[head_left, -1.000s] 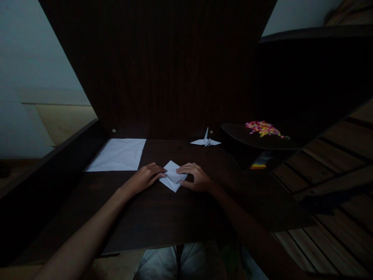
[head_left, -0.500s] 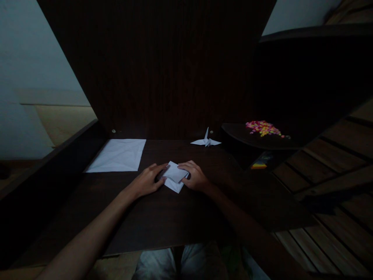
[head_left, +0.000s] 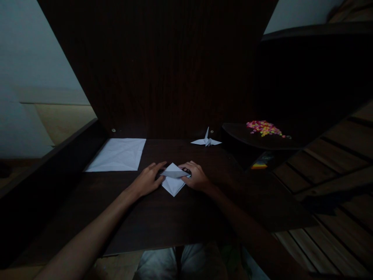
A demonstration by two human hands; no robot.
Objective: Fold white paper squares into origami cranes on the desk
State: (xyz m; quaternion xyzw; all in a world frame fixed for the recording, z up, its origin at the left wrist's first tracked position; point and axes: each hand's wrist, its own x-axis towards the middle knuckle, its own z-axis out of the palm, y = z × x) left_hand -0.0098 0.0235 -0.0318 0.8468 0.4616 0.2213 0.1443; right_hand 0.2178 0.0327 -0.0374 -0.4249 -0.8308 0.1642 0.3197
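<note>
A small white folded paper (head_left: 173, 186) lies on the dark desk between my hands, in a diamond shape with a raised flap across its middle. At its left corner, my left hand (head_left: 147, 179) grips the edge with the thumb, the index finger stretched along the upper left side. My right hand (head_left: 197, 177) pinches the right corner, thumb below and curled fingers above. Behind them stands a white paper crane (head_left: 207, 142), its wings spread and one point upright. To the left lies a flat, creased white sheet of paper (head_left: 118, 155).
The dark desk (head_left: 163, 221) has a raised side board (head_left: 52, 163) at left and a tall back panel (head_left: 163, 70). On a curved shelf (head_left: 239, 134) at right sits a pile of small colourful pieces (head_left: 265, 127). Below it is a rainbow-striped item (head_left: 260, 163).
The upper layer of the folded paper has lifted and tilted into a narrow flap, showing more of the lower diamond. The paper has turned slightly; both hands stay at its sides.
</note>
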